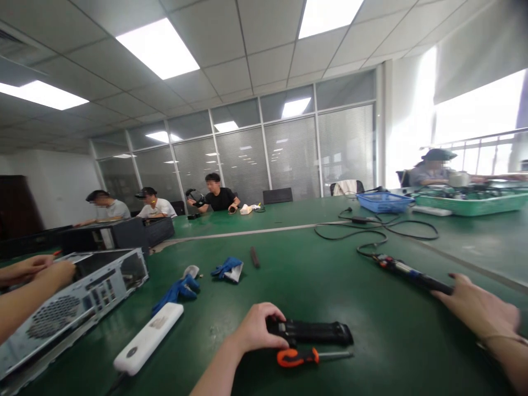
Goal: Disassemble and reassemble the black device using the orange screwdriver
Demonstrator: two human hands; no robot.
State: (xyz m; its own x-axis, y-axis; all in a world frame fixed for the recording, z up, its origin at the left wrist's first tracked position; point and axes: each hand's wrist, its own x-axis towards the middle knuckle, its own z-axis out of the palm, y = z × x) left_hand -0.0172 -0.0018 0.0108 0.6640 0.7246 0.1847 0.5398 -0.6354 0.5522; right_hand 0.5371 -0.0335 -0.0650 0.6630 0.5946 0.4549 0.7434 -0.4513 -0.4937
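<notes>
My left hand [260,328] is closed around the left end of a long black plastic part [313,332] lying on the green table. Just in front of that part lies a screwdriver [295,357] with an orange and black handle, its shaft pointing right. Out to the right, my right hand [480,308] has its fingers round the near end of a slim dark corded tool [412,275]. The tool's exact kind cannot be made out, and its gripped end is hidden by the hand. A black cable [388,231] runs from its far end.
A white power strip [149,336], blue gloves [177,291] and a dark bar [254,257] lie to the left. Another person's hands [37,269] work over an open computer case [78,302]. Blue [383,202] and green baskets [474,205] stand at the back right. People sit around the table.
</notes>
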